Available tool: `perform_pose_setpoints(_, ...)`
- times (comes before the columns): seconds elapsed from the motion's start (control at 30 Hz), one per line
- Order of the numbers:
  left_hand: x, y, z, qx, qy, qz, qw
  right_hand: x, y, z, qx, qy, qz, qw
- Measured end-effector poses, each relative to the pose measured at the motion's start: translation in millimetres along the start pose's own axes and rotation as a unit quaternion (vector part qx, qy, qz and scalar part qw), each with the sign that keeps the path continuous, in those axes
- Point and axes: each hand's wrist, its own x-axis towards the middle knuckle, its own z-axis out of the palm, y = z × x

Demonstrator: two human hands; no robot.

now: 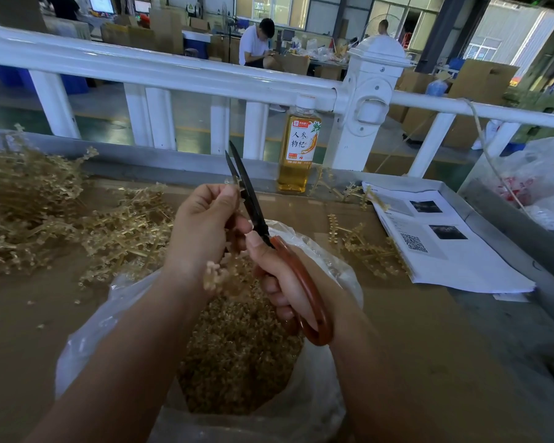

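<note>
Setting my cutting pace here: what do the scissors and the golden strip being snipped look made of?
The scissors have dark, matte blades, thin and pointed, so likely metal; the handles are glossy red-brown, perhaps plastic or lacquer. The golden strip in the left hand looks like moulded plastic: translucent amber with repeating nubs, though blurred here. The right hand grips the handles.

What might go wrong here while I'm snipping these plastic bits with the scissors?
The left hand pinches the plastic strip right beside the open blades of the scissors, so a nicked finger is possible. Snipped bits may also miss the bag below and scatter on the cardboard.
</note>
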Motion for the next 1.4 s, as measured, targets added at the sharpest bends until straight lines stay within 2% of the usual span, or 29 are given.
perform_pose_setpoints(0.17,5,0,-6,0.042,0.008,0.016,0.999,1,1,-1,-0.016,0.012,0.01,1.0)
perform_pose_setpoints(0.4,4,-3,1,-0.001,-0.013,0.024,1.0,-2,-4,1,0.072,0.014,0.032,0.997)
perform_pose_setpoints(0.63,5,-3,0,-0.016,-0.036,0.013,0.999,-9,-15,-1,0.046,0.051,0.054,0.996)
perform_pose_setpoints(0.83,4,-5,1,-0.031,-0.055,0.002,0.998,-10,-8,-2,0.065,0.055,0.013,0.996)
perform_pose_setpoints(1.4,6,-2,-1,-0.043,-0.055,-0.01,0.997,-5,5,-6,0.042,0.048,0.011,0.998)
